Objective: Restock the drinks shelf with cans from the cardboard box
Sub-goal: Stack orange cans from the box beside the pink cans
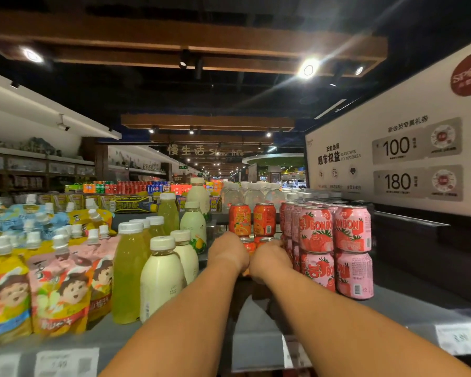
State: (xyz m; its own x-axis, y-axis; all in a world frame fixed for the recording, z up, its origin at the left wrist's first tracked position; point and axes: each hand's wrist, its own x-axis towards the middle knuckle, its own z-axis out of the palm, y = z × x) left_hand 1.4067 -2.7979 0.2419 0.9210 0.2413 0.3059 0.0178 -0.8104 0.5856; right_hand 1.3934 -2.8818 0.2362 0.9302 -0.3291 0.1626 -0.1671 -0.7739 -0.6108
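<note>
A: Fingers hidden behind the knuckles; cannot tell for sure, but look curled round the small orange metal drink cans (pixel 252 244) low in the gap of the grey drinks shelf (pixel 269 319).
B: Neighbours?
A: Stacked pink strawberry cans (pixel 335 248) just right, pale plastic juice bottles (pixel 162 276) left, two upright orange cans (pixel 252 219) behind.
B: Handling?
A: Probably rigid, smooth, slippery, fairly heavy if full; best gripped round the sidewall, mid-height.
B: Pose?
A: Both forearms stretched forward, left hand (pixel 229 253) and right hand (pixel 269 258) touching, backs up. Cardboard box not in view.
</note>
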